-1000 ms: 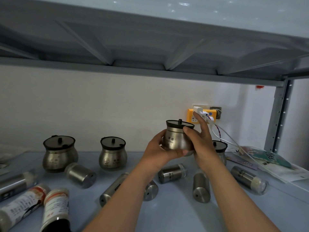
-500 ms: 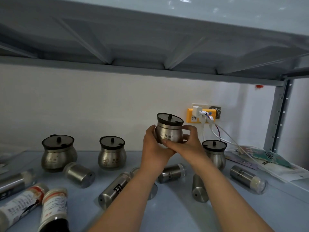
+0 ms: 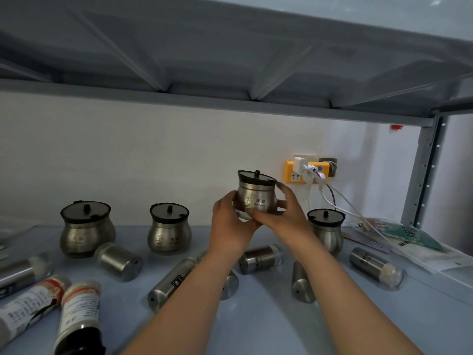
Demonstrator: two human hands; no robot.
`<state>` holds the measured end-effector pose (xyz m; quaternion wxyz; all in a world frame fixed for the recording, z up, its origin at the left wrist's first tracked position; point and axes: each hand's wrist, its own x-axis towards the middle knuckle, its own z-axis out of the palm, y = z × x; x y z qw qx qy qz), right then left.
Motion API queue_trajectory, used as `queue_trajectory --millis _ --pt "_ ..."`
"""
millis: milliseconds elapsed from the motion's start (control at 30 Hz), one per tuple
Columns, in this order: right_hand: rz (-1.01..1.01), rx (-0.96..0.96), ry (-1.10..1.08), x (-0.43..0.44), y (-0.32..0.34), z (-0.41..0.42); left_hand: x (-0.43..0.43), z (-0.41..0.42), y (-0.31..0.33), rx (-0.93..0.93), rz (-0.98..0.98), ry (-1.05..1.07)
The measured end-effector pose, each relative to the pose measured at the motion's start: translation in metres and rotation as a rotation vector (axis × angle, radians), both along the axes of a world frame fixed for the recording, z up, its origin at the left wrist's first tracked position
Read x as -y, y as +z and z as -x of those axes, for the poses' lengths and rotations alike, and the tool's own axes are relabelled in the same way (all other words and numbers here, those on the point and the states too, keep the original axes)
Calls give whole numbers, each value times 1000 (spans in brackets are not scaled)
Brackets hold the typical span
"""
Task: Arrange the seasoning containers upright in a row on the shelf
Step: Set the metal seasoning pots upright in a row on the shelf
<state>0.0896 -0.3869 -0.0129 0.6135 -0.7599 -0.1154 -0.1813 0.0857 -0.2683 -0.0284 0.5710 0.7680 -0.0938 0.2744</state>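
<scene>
A round steel seasoning jar (image 3: pixel 256 198) with a black lid is held in the air above the shelf, slightly tilted. My left hand (image 3: pixel 230 226) cups its left side and my right hand (image 3: pixel 284 213) grips its right side and bottom. Three matching jars stand upright on the blue-grey shelf (image 3: pixel 281 329): one at far left (image 3: pixel 85 228), one left of centre (image 3: pixel 169 230), one (image 3: pixel 327 229) behind my right wrist. Several steel shaker cylinders lie on their sides, among them one (image 3: pixel 117 261), a longer one (image 3: pixel 170 283) and one (image 3: pixel 375 266) at the right.
Two labelled plastic bottles (image 3: pixel 76 316) lie at the front left. A yellow wall socket (image 3: pixel 307 172) with plugs and cables sits on the back wall. Packets (image 3: pixel 404 237) lie at the right by the shelf post (image 3: pixel 422 175). An upper shelf (image 3: pixel 230 60) hangs overhead.
Both hands carried the jar to the left, away from the upright jar at the right, which is now uncovered. The jar has turned so that its label faces me.
</scene>
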Motion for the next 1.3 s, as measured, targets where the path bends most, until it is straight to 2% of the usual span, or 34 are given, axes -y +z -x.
queue_trajectory --millis 167,433,600,767,1000,1133,1300 --pt "28 -38 -24 2 -4 -4 -2 4 6 -95 -30 -56" --pt "251 -77 8 0 -6 -9 -3 7 5 -258 5 -45" --pt "358 -146 61 3 -5 -6 -4 9 5 -301 -133 -26" --pt "588 -214 14 -2 -5 -6 -4 9 4 -370 -254 -1" --pt "747 -253 -31 4 -10 -13 -3 10 3 -414 -372 -21" --pt "794 -254 -6 2 -6 -7 -3 8 4 -418 -376 -27" --pt "822 -276 11 2 -8 -10 -4 5 3 -414 -482 16"
